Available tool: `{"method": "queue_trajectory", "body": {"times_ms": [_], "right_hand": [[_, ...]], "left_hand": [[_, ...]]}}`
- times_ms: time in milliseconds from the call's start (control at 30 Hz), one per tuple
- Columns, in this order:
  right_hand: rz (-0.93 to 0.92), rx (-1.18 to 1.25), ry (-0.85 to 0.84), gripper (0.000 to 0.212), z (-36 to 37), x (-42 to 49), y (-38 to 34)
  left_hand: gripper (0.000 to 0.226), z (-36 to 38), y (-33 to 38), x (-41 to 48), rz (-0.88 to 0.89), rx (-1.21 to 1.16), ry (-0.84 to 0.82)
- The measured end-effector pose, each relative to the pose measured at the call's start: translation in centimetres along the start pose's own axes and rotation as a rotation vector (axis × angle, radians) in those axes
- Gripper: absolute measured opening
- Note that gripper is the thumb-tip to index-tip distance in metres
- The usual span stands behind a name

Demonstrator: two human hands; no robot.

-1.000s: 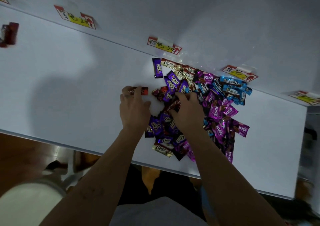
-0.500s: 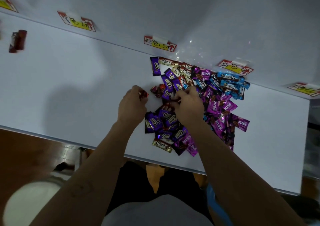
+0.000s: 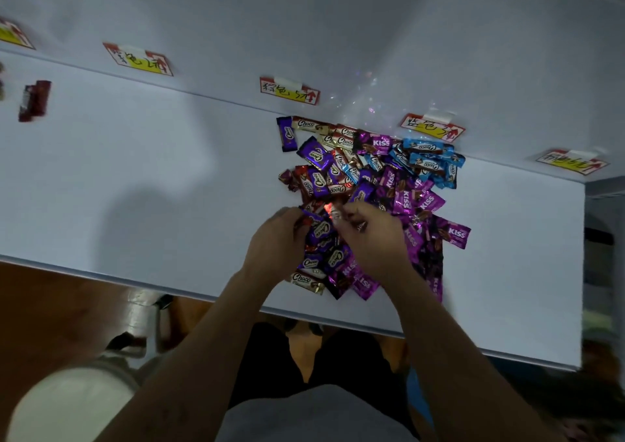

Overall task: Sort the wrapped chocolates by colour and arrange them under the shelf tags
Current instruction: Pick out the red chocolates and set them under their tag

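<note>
The shelf surface (image 3: 152, 188) is white, and the pile of chocolates (image 3: 368, 184) sits on its right half, running from the back edge almost to the front edge. The colours are mixed: purple ones (image 3: 316, 152) on the pile's left side, blue ones (image 3: 429, 161) at the back right, magenta ones (image 3: 419, 201) along the right, and a cream one (image 3: 309, 124) against the back edge. Both of the person's hands are down on the near part of the pile, close together. The left hand (image 3: 277, 242) has its fingers curled in, with a red piece (image 3: 306, 221) showing at the fingertips. The right hand (image 3: 375, 238) pinches a shiny reddish wrapper (image 3: 333, 210) between thumb and fingers, though blur hides its shape. A row of tags (image 3: 290, 90) is stuck to the wall (image 3: 338, 19) just above the back edge. Two dark red chocolates (image 3: 33, 100) lie side by side near the left edge, well apart from the pile.
</note>
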State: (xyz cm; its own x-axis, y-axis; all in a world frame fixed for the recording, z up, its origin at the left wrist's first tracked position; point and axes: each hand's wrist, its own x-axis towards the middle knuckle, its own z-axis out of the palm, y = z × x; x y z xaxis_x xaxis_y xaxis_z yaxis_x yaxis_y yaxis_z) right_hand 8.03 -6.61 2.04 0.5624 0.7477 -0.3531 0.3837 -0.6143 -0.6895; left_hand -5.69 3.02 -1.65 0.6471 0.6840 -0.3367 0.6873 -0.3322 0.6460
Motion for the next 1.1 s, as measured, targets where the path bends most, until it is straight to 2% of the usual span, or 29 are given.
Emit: {"method": "queue_trajectory", "body": {"times_ms": [67,133,267,400,467,567,667,833,967,1100], "right_hand": [[-0.117,-0.080,-0.016,0.015,1.3,-1.0,-0.1],[-0.205,-0.172,-0.100,0.014,2.2,-1.2,-0.2],[-0.220,-0.368,-0.291,0.019,2.9,-1.5,0.2],[-0.064,-0.451,-0.172,0.017,1.1,-1.4,1.2],[0.026,-0.408,-0.113,0.017,0.0,-1.2,1.5],[0.061,-0.331,-0.014,0.017,-0.9,-0.7,1.0],[0.055,-0.351,0.050,0.018,-0.9,0.8,0.1],[-0.005,-0.441,0.048,0.023,0.3,2.1,-0.6],[-0.061,-0.534,0.026,0.023,0.5,2.5,0.0],[-0.153,-0.539,-0.058,0.022,1.1,3.7,-0.7]], "left_hand": [[0.019,-0.5,0.4,1.2,-0.037,0.023,0.117],[0.022,-1.0,0.5,2.3,-0.082,0.039,0.208],[0.028,-0.9,0.1,3.5,-0.148,0.039,0.158],[0.029,0.6,1.3,3.3,-0.177,0.121,0.117],[0.031,1.2,1.8,3.0,-0.191,0.122,0.124],[0.039,1.4,1.9,3.4,-0.276,0.070,0.161],[0.042,1.5,2.3,3.9,-0.313,0.034,0.138],[0.027,0.8,1.1,3.3,-0.284,-0.030,0.013],[0.027,0.1,0.4,2.7,-0.282,-0.169,0.107],[0.011,-0.6,0.2,2.6,-0.324,-0.253,0.132]]}}
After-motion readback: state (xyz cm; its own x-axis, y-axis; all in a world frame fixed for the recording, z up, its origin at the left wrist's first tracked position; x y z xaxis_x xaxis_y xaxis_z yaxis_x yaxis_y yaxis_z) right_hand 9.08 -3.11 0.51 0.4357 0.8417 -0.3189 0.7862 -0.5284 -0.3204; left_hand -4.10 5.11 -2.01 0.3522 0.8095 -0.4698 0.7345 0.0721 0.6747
